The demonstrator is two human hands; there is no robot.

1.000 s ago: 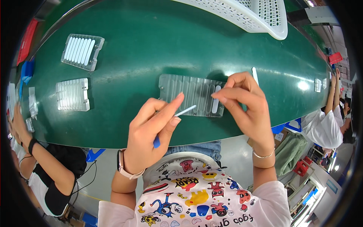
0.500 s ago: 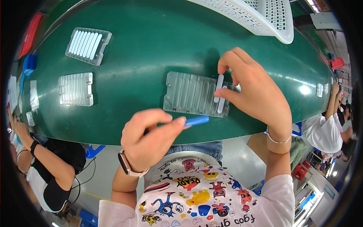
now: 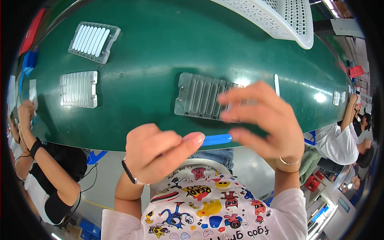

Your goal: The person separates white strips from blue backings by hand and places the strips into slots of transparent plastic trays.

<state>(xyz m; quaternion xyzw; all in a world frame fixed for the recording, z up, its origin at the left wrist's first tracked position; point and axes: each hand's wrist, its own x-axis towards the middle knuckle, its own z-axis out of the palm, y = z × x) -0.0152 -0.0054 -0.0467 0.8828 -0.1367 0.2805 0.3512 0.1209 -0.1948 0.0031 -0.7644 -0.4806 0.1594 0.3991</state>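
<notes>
The left hand (image 3: 158,154) is curled into a loose fist near the desk's near edge, thumb and forefinger pinching one end of a slim blue stick (image 3: 216,139) that points to the right. The right hand (image 3: 262,122) hovers with its fingers spread and bent, blurred; its lower fingers meet the stick's far end, though whether they grip it or only brush it is hard to tell.

The right hand covers the right part of a clear ridged tray (image 3: 202,96) lying flat on the desk (image 3: 160,52). Just past the fingertips a thin white strip (image 3: 276,84) lies on the green top. Well to the left sits a second clear tray (image 3: 79,89), and farther back a third tray filled with white strips (image 3: 94,41). A white perforated basket (image 3: 280,18) stands at the far right edge.

The desk top is dark green and glossy, with a bright light spot at its right end. Other people sit on both sides: an arm with a dark wristband (image 3: 36,148) at left, a person in a white shirt (image 3: 340,140) at right.
</notes>
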